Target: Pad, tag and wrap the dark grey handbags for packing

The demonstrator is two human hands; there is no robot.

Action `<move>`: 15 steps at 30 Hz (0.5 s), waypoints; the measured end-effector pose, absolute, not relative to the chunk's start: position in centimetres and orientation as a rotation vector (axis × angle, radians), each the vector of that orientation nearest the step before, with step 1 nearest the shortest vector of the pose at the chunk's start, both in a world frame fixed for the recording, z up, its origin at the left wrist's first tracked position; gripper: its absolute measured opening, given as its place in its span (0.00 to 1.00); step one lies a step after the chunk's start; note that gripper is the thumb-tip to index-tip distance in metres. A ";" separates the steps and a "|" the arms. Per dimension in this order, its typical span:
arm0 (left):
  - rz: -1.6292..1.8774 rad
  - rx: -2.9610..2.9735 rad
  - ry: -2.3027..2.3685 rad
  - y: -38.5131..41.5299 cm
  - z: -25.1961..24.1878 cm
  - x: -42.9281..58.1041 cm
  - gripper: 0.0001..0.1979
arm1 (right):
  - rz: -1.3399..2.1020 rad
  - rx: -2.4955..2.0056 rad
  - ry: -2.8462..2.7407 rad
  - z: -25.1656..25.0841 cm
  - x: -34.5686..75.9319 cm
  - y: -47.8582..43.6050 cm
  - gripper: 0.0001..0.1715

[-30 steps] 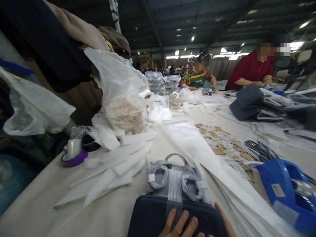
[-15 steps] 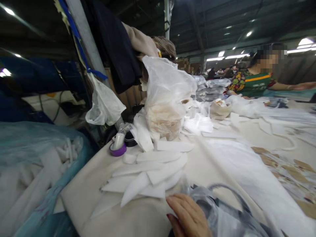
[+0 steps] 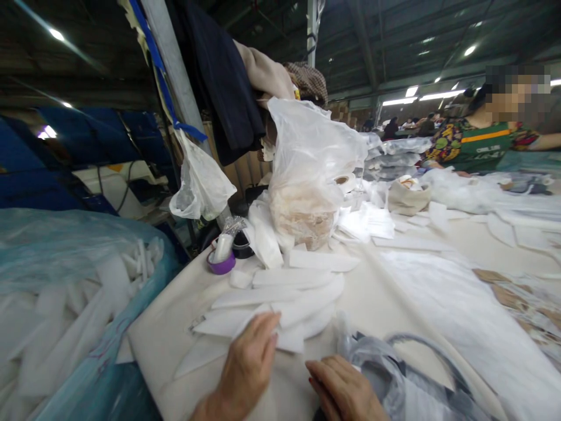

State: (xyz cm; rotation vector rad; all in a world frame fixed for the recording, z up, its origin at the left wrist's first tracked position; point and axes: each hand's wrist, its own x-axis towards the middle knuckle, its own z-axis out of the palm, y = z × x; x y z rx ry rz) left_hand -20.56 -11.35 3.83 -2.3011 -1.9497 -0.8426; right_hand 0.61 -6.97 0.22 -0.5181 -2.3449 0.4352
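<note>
My left hand (image 3: pixel 249 362) reaches over the near edge of a spread pile of white foam-like strips (image 3: pixel 302 298). Its fingers are stretched out, the thumb a little apart, and I see nothing held in it. My right hand (image 3: pixel 348 389) is low in the middle, beside a grey bag in clear plastic (image 3: pixel 407 380) with a curved grey handle (image 3: pixel 438 351). The right fingers lie side by side, slightly bent, with the thumb just under them. No object shows between them; its palm side is hidden.
A purple tape roll (image 3: pixel 221 266) stands near the table's left edge. Behind the strips is a large clear plastic bag (image 3: pixel 311 164). At left, a bluish bag (image 3: pixel 144 310) holds white scraps. White sheeting (image 3: pixel 460 310) covers the right side. Across the table sits a person (image 3: pixel 477 146).
My left hand has come into view over the white strips. My right hand has shifted slightly right and down in the picture, its fingers nearer the thumb. The whole view has turned left.
</note>
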 end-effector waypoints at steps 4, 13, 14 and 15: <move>0.032 -2.049 -2.381 -6.2 6.0 -25.4 0.29 | 0.332 -0.560 -2.441 0.3 0.3 -7.1 0.09; 0.053 -1.961 -2.389 -5.7 7.6 -26.7 0.23 | -0.005 -0.692 -2.340 -0.5 -1.0 -8.3 0.20; -0.073 -1.927 -2.363 -6.6 8.0 -27.0 0.25 | -0.033 -0.698 -2.328 -0.7 -1.1 -8.3 0.21; -0.247 -1.922 -2.301 -7.6 8.4 -27.4 0.26 | -0.042 -0.708 -2.332 -0.8 -1.1 -8.3 0.22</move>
